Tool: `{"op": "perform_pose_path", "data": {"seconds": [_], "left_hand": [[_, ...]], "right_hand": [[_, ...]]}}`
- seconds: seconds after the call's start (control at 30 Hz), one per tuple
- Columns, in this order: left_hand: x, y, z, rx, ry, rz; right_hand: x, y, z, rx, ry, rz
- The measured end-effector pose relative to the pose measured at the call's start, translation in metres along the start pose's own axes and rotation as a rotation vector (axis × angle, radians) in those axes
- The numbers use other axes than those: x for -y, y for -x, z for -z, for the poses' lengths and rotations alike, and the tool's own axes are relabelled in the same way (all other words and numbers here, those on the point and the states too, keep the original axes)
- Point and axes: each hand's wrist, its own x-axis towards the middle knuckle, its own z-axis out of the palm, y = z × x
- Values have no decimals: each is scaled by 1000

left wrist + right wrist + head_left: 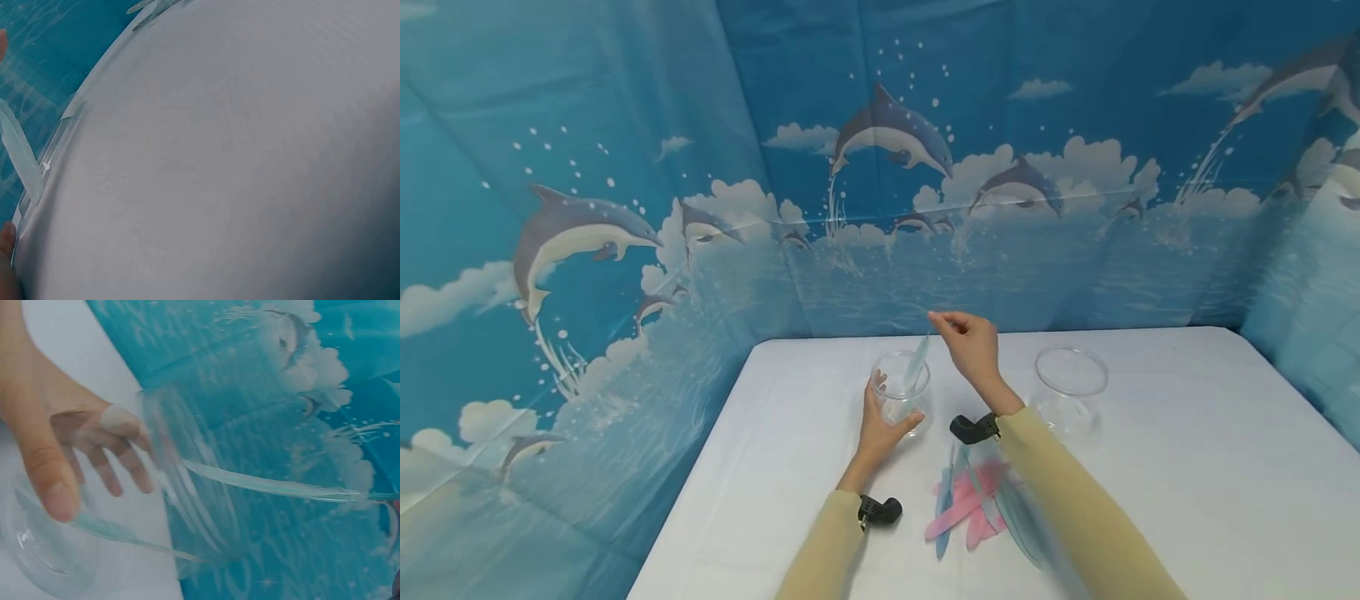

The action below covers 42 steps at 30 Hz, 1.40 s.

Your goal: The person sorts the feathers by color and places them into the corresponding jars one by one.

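My left hand [878, 427] grips a clear jar [895, 410] from its left side, thumb at the front and fingers around the back. Above the rim, my right hand [976, 350] pinches the thin quill of a pale teal feather [917, 360]. The feather hangs tilted, its lower end inside the jar's mouth. In the right wrist view, the feather [275, 482] crosses the jar's rim, and a similar pale feather shape [119, 531] shows lower in the glass; whether it is a second feather I cannot tell. Only a fingertip and this feather [22, 153] show at the left wrist view's edge.
A second clear jar [1070, 404] stands to the right, past my right forearm. Pink feathers [958, 515], a blue feather [943, 510] and grey-green feathers [1021, 525] lie in a pile on the white table [752, 467]. A dolphin-print cloth [700, 275] hangs around the table.
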Motion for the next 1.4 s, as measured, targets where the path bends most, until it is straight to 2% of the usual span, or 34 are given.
{"op": "perform_pose_path", "data": {"seconds": [0.17, 0.3, 0.4, 0.5, 0.63, 0.77, 0.87, 1.0, 1.2, 1.4], "left_hand": [[0, 2, -4, -9, -12, 4], [0, 2, -5, -5, -25, 8], [-1, 3, -3, 4, -26, 17], [-3, 4, 1, -4, -21, 18], [-6, 3, 8, -27, -11, 3], [-7, 1, 11, -29, -17, -4], [-7, 1, 12, -30, -18, -6], [-7, -1, 12, -32, -7, -12], [-6, -1, 7, -18, 5, 22], [-5, 4, 1, -4, 13, 41]], "right_hand": [[-5, 11, -10, 135, 60, -15], [-15, 19, -4, 209, 69, -40], [-23, 25, 11, 264, 43, -100], [-28, 32, 32, 394, 13, -216], [-36, 44, 61, 588, 43, -336], [-49, 67, 88, 698, 94, -390], [-56, 85, 100, 734, 137, -418], [-62, 100, 105, 736, 197, -435], [-69, 112, 98, 757, 237, -447], [-74, 126, 91, 723, 245, -461]]}}
